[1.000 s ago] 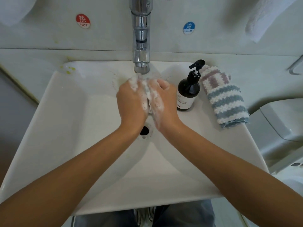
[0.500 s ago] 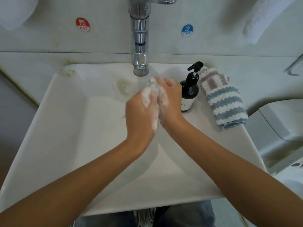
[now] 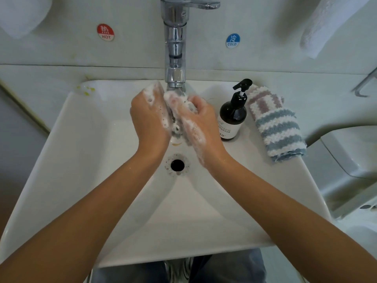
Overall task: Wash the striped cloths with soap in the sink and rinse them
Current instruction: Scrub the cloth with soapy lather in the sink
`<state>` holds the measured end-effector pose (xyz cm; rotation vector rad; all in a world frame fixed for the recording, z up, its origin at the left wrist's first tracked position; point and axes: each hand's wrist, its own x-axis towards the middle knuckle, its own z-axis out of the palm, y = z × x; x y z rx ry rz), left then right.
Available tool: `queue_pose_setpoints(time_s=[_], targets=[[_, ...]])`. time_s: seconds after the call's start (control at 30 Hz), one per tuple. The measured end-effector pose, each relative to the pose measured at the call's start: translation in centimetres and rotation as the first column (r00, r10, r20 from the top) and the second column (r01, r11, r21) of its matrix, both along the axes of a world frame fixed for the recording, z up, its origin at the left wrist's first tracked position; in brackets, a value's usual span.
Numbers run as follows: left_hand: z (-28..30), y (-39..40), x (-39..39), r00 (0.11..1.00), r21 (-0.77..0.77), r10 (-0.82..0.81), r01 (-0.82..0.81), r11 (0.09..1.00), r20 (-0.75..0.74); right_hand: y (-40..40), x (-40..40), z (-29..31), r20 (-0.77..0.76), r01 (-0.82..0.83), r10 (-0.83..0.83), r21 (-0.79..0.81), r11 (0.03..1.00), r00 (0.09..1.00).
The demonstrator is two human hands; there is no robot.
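So nearest the camera you get the front rim of the white sink [image 3: 61,160], with both forearms reaching in over it. A bit further in, the drain [image 3: 177,165] sits in the middle of the basin, uncovered between the two wrists.

Beyond that, both hands are bunched together right under the tap. The left hand [image 3: 150,117] is curled around the left side of a soapy cloth [image 3: 175,127], fingers wrapped over it and covered in foam. The right hand [image 3: 199,121] grips the same cloth from the right, fingers bent tight into it, suds running down to the wrist. You can only see small grey bits of the cloth between the palms, so I can't make out its stripes.

Just right of the hands a dark pump soap bottle [image 3: 233,117] stands upright on the sink's edge, and just beside that lies a second striped cloth [image 3: 275,125], rolled up and dry-looking.

Further back, the chrome tap [image 3: 175,48] hangs over the hands. On the far wall there's a red HOT sticker [image 3: 105,32] on the left and a blue COLD sticker [image 3: 232,40] on the right.
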<state>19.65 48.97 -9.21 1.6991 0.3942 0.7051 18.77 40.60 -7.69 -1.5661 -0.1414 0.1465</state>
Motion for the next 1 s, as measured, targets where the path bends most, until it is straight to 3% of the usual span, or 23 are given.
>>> queue_pose_setpoints(time_s=[0.17, 0.3, 0.4, 0.53, 0.8, 0.9, 1.0], targets=[[-0.1, 0.4, -0.4, 0.999, -0.018, -0.002, 0.003, 1.0, 0.033, -0.4, 0.5, -0.7, 0.01, 0.008, -0.007, -0.102, 0.995, 1.0], [0.0, 1.0, -0.4, 0.999, 0.068, 0.023, -0.026, 0.997, 0.044, -0.7, 1.3, -1.2, 0.06, 0.027, -0.013, -0.236, 0.971, 0.998], [-0.2, 2.1, 0.0, 0.997, 0.056, 0.074, -0.076, 0.996, 0.024, -1.1, 1.6, -1.2, 0.102, 0.045, -0.02, -0.25, 0.967, 0.995], [-0.2, 2.5, 0.0, 0.998, 0.083, 0.056, -0.056, 0.995, 0.007, -1.0, 2.1, -1.7, 0.166, 0.111, -0.079, -0.193, 0.975, 0.983], [-0.6, -4.1, -3.8, 0.976, 0.047, -0.214, 0.212, 0.976, 0.045, -1.1, 2.4, -1.4, 0.099, 0.306, -0.305, 0.005, 0.952, 0.947], [-0.6, -4.6, -3.3, 0.986, 0.029, -0.147, 0.145, 0.989, 0.079, -1.3, 1.6, -1.1, 0.059, 0.224, -0.23, 0.102, 0.969, 0.971], [-0.2, -2.6, -1.3, 0.999, 0.033, -0.024, 0.024, 0.999, -0.021, -0.3, 0.4, -1.5, -0.018, 0.119, -0.118, 0.153, 0.981, 0.993]])
